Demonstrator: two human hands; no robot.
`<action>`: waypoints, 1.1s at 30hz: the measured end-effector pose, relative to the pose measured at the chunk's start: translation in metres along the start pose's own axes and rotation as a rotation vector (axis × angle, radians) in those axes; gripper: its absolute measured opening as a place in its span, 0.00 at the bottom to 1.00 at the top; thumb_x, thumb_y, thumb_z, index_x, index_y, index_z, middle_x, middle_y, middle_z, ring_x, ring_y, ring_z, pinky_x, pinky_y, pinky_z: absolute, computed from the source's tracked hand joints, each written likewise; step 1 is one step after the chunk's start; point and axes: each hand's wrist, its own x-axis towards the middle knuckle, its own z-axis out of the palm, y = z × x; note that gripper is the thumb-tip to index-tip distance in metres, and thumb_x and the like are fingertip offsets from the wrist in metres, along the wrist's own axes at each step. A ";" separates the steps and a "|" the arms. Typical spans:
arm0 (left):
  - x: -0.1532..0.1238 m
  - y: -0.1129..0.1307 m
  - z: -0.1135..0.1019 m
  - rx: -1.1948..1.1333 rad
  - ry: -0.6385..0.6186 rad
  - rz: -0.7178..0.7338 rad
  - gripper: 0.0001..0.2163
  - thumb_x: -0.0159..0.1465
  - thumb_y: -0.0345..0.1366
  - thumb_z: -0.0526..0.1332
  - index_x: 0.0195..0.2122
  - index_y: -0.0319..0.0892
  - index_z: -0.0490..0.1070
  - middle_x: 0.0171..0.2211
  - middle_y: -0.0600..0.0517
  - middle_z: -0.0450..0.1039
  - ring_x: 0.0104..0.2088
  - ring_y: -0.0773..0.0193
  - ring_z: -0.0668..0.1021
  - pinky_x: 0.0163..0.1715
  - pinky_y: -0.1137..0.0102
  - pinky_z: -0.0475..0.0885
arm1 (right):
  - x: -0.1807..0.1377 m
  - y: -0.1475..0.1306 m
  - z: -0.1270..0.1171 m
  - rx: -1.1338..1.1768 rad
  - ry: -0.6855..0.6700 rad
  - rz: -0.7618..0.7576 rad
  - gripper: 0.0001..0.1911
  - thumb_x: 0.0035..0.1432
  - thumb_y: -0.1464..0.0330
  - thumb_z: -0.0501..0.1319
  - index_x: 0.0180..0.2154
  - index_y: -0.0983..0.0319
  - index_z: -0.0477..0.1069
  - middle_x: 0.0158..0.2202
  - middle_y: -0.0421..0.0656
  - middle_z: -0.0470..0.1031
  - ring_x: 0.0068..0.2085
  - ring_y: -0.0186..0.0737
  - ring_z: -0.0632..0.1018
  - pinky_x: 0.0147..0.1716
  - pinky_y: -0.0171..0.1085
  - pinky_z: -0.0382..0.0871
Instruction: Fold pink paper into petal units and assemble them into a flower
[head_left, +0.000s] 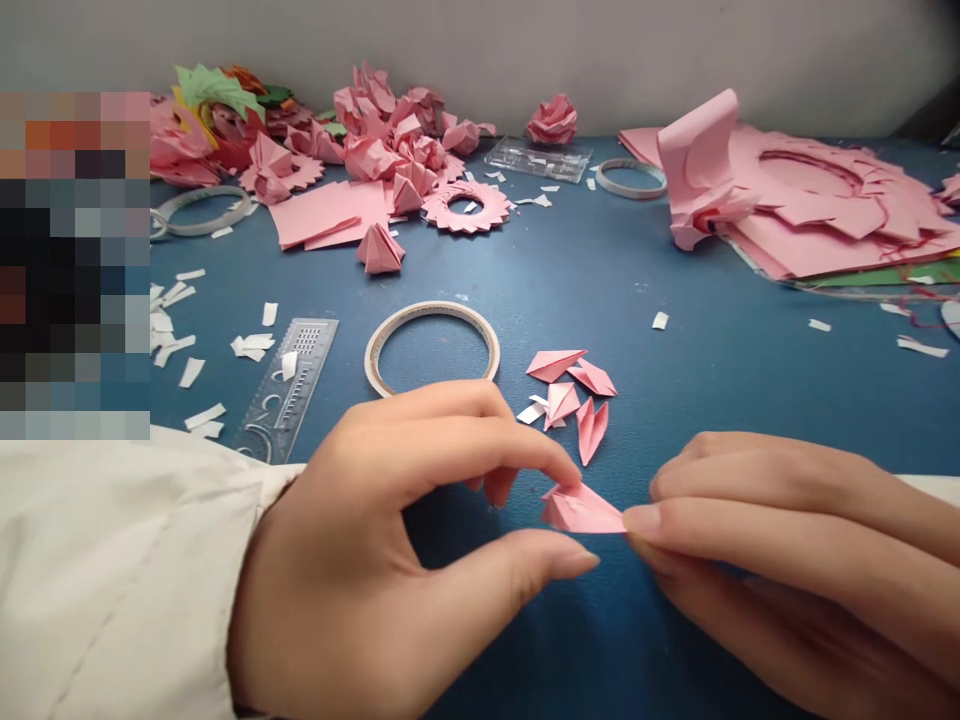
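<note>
A small folded pink paper piece (581, 508) is pinched at its pointed right end between the thumb and finger of my right hand (795, 550). My left hand (405, 520) reaches in from the other side. Its index fingertip touches the top of the folded paper, while the thumb stays apart below, so the hand is open. Just beyond lie several small pink folded paper pieces (592, 430), with white paper scraps (532, 410) among them. A roll of double-sided tape (373, 355) rests flat behind my left hand, which partly covers its near edge.
A clear plastic ruler (300, 375) and white scraps lie left on the blue table (570, 285). Crumpled pink paper flowers (390, 140), a zigzag-edged paper ring (466, 207) and another tape roll (631, 180) are farther back. Large pink paper rings (840, 200) stand right. Pixelation hides the left edge.
</note>
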 end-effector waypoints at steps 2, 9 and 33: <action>-0.006 -0.007 0.006 0.033 0.029 0.096 0.08 0.81 0.26 0.75 0.52 0.49 0.89 0.42 0.60 0.89 0.39 0.71 0.87 0.46 0.79 0.86 | 0.010 0.003 -0.003 0.071 -0.016 -0.048 0.17 0.85 0.80 0.68 0.61 0.51 0.85 0.44 0.38 0.94 0.36 0.40 0.93 0.50 0.37 0.94; -0.015 -0.009 0.011 0.159 0.116 0.183 0.07 0.83 0.28 0.72 0.54 0.50 0.85 0.43 0.58 0.88 0.40 0.68 0.87 0.48 0.77 0.87 | 0.031 0.014 -0.005 0.069 -0.036 -0.155 0.14 0.83 0.79 0.72 0.58 0.54 0.83 0.47 0.38 0.96 0.36 0.36 0.94 0.52 0.28 0.93; -0.005 -0.007 -0.011 0.124 -0.096 0.169 0.04 0.88 0.33 0.72 0.54 0.42 0.88 0.40 0.55 0.86 0.35 0.68 0.85 0.35 0.76 0.83 | 0.032 0.024 -0.002 0.147 -0.189 -0.123 0.05 0.96 0.68 0.63 0.62 0.50 0.77 0.43 0.36 0.93 0.38 0.32 0.94 0.45 0.24 0.87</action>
